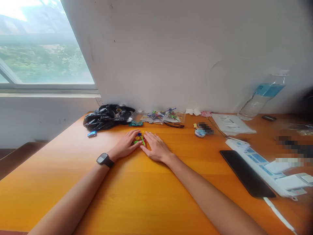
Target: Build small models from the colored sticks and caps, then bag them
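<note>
Both my arms stretch forward across an orange wooden table [151,195]. My left hand [126,144], with a black watch [105,159] on its wrist, lies flat with fingers stretched out. My right hand [156,147] lies flat beside it, fingers also extended. Between the fingertips of both hands sits a small cluster of colourful plastic pieces [140,139], blue, yellow, green and red. Both hands touch or nearly touch this cluster; neither hand grips anything.
At the back lie a crumpled black plastic bag [107,116] and clear bags of colourful parts [162,116]. To the right are a water bottle [262,98], white papers [232,124], a black phone [246,173] and a white power strip [264,166]. A window is at upper left.
</note>
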Available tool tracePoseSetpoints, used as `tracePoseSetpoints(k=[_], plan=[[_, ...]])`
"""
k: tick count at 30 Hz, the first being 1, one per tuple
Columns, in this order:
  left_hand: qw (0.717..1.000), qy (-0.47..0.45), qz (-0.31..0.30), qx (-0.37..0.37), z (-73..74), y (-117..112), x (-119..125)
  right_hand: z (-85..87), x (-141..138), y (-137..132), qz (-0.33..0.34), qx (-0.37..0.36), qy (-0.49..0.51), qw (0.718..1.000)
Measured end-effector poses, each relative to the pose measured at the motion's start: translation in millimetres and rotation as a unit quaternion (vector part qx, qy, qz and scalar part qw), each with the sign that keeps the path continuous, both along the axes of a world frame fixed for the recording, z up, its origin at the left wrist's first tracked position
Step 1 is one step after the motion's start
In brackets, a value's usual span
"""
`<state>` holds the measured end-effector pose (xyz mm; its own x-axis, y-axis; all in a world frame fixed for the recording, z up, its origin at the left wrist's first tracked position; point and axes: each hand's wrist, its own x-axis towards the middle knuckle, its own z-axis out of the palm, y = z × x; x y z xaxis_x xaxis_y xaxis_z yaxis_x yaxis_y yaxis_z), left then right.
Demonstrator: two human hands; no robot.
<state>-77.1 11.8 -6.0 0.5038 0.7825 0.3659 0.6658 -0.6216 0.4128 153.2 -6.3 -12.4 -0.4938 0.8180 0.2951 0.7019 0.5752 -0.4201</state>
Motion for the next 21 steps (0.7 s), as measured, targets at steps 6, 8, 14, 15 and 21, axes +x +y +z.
tracePoseSetpoints(k=[6, 8, 14, 15, 21], plan=[[0.997, 0.015, -0.016, 0.077, 15.8, -12.6, 12.4, 0.7, 11.5, 13.6, -0.107, 0.023, 0.014, 0.994], [0.995, 0.037, -0.026, 0.087, 16.8, -15.7, 18.6, -0.4, 15.2, 17.9, -0.110, 0.017, 0.021, 0.994], [0.995, 0.058, -0.038, 0.072, 14.6, -19.7, 27.3, -2.1, 15.8, 20.8, -0.051, 0.029, 0.049, 0.997], [0.995, 0.056, -0.042, 0.072, 14.4, -19.7, 27.4, -2.0, 15.3, 21.5, -0.053, 0.031, 0.045, 0.997], [0.991, 0.083, 0.007, 0.107, 17.2, -22.8, 30.2, -2.9, 18.0, 28.6, -0.014, 0.030, 0.004, 0.999]])
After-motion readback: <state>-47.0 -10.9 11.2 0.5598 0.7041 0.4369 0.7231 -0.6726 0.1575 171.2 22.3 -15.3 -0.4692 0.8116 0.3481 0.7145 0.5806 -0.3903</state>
